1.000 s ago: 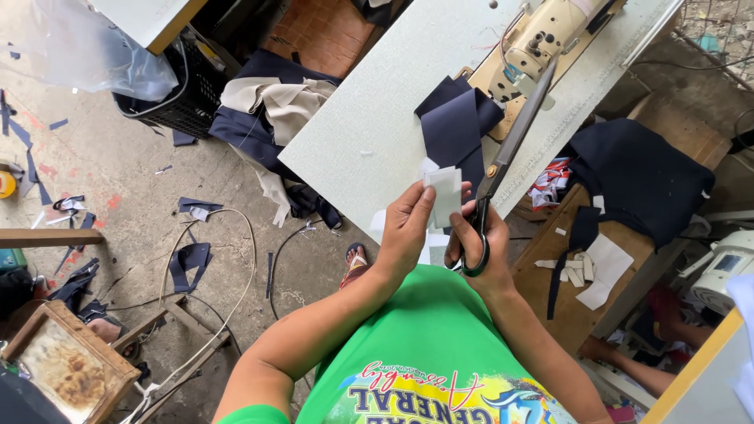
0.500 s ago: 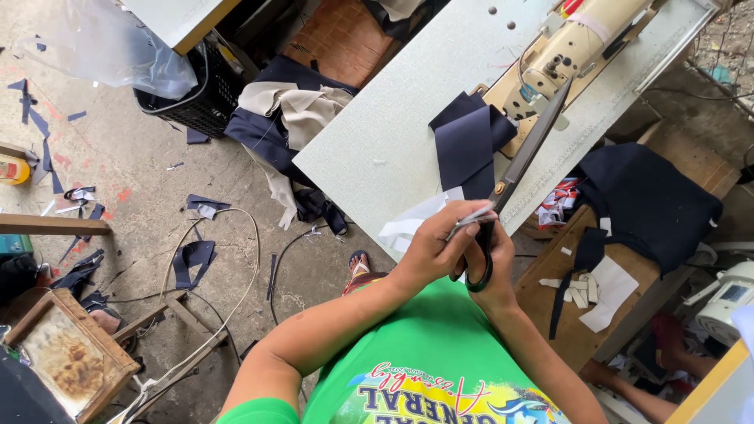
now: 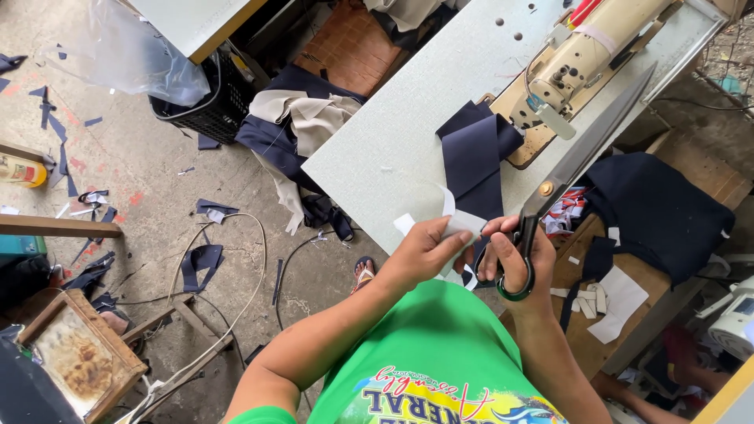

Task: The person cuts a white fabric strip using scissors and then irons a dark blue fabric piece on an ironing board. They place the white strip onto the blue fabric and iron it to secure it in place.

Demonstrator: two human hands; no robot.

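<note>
Seen from above, a person in a green shirt sits at the near edge of a pale grey sewing table [image 3: 408,133]. Both forearms reach forward and meet in front of the chest. The left hand [image 3: 428,250] is curled, its fingers and thumb pinching a small piece of white fabric [image 3: 459,224] at the table's edge. The right hand [image 3: 514,255] grips the dark handle loops of a large pair of scissors [image 3: 581,157], fingers threaded through them, just beside the left hand. The long dark blades look closed and point up and away to the right, tilted over the table toward a cream sewing machine [image 3: 585,59]. The white piece is thin, with a curved edge, and part of it is hidden by the fingers. Just beyond it, a folded piece of navy cloth [image 3: 475,157] lies flat on the table, near the machine. Navy scraps [image 3: 200,263] are scattered on the concrete floor to the left.
</note>
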